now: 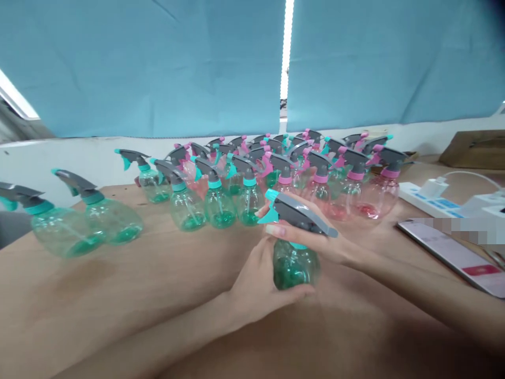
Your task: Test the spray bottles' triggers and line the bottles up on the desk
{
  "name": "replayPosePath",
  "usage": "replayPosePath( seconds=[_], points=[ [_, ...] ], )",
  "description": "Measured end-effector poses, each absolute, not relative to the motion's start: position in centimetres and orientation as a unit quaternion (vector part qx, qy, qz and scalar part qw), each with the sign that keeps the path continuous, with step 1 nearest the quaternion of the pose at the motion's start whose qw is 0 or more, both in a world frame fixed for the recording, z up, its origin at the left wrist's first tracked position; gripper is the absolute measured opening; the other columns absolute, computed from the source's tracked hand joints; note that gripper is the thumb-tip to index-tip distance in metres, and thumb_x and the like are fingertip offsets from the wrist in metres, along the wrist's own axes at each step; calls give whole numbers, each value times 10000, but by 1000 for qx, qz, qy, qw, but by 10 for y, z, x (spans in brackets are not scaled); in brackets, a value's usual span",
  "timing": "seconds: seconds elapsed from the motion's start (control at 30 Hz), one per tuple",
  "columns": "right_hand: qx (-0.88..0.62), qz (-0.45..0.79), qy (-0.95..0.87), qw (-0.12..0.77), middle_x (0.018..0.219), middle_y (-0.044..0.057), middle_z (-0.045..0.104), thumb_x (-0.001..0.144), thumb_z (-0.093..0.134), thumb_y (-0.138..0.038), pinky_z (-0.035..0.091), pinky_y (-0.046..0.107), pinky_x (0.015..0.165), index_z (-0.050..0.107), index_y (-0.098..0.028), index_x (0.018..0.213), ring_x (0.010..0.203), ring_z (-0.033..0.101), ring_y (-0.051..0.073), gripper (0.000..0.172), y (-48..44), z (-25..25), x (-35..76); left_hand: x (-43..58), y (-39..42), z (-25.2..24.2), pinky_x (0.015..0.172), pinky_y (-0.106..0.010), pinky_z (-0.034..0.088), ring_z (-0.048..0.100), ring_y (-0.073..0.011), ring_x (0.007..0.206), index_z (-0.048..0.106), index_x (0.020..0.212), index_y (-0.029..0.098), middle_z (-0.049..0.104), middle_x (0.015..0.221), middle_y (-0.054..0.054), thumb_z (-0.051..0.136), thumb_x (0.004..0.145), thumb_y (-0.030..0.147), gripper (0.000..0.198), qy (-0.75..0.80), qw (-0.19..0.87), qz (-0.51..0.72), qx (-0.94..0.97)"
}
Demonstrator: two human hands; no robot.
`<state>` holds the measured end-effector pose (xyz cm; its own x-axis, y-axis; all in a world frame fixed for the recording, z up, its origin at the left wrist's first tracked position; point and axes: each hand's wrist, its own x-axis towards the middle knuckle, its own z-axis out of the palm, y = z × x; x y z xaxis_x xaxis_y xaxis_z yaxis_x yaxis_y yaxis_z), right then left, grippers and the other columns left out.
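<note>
A green spray bottle (295, 268) with a grey and turquoise trigger head is held between both hands at the middle of the view. My left hand (256, 284) wraps around its round body, thumb along the lower front. Around the neck, just under the spray head, my right hand (315, 239) is closed, its fingers near the turquoise trigger. The bottle's far side and some fingertips are hidden. Just beyond stand a green spray bottle (251, 202) and a pink spray bottle (376, 195), among several others.
Rows of green and pink spray bottles fill the back of the wooden table (158, 284). Two green bottles (112, 218) stand at the left. On the right lie a phone (450, 252) and a white power strip (430, 200), with a brown box (473, 150) behind.
</note>
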<state>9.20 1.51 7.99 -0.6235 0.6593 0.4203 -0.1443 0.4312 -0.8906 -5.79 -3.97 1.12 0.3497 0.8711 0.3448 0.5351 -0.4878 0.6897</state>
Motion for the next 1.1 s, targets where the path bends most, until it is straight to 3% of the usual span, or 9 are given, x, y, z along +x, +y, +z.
replayPosePath(
  seconds=[0.27,0.4,0.5,0.63,0.7,0.83,0.97,1.1],
  points=[
    [-168,494,-749,408,892,-12,621,814,645,-215,507,347,784,547,-228,917,688,569,119,143,30,74,96,-55,-24,9,1048,-574,320,378,-375,1293,280,1403,230,418,1390,-146,751,723,533,881,420,226,365,800],
    [-152,504,-758,386,991,-7,656,803,640,-181,495,366,893,539,-246,956,777,618,136,195,31,75,97,-57,-26,10,1053,-539,333,403,-354,1272,357,1352,209,446,1365,-139,779,705,510,829,413,229,357,806],
    [-147,516,-764,358,1053,3,667,804,625,-188,510,354,851,564,-265,1012,820,634,161,231,31,77,99,-59,-26,10,1056,-530,334,396,-352,1279,367,1347,202,427,1393,-139,785,696,518,836,417,232,345,808],
    [-159,506,-777,338,1139,17,649,819,583,-185,526,317,666,574,-303,1186,744,639,156,385,32,79,100,-63,-27,8,1059,-534,328,348,-355,1322,256,1424,233,353,1465,-127,743,727,562,911,414,238,327,816],
    [-162,488,-787,342,1113,23,662,829,579,-210,531,338,709,553,-304,1239,758,652,164,422,34,77,100,-65,-28,7,1051,-544,333,336,-364,1332,190,1454,259,325,1486,-119,711,747,585,937,415,237,312,821],
    [-156,466,-799,347,1114,22,669,873,560,-279,517,374,826,535,-314,1271,913,656,192,401,35,71,101,-73,-32,6,1038,-563,339,354,-381,1321,158,1467,284,355,1475,-110,682,739,643,966,443,214,275,826],
    [-184,462,-801,334,1049,15,676,889,542,-315,524,369,764,550,-316,1252,732,641,161,364,32,71,103,-83,-35,4,1069,-609,250,280,-394,1360,50,1507,241,325,1495,-145,643,758,664,1045,470,172,204,841],
    [-218,471,-795,315,913,9,682,885,546,-352,529,325,662,597,-286,1171,680,631,161,298,26,80,104,-88,-34,7,1093,-612,177,180,-398,1396,54,1516,199,208,1541,-172,636,767,655,1052,490,144,121,851]
  ],
)
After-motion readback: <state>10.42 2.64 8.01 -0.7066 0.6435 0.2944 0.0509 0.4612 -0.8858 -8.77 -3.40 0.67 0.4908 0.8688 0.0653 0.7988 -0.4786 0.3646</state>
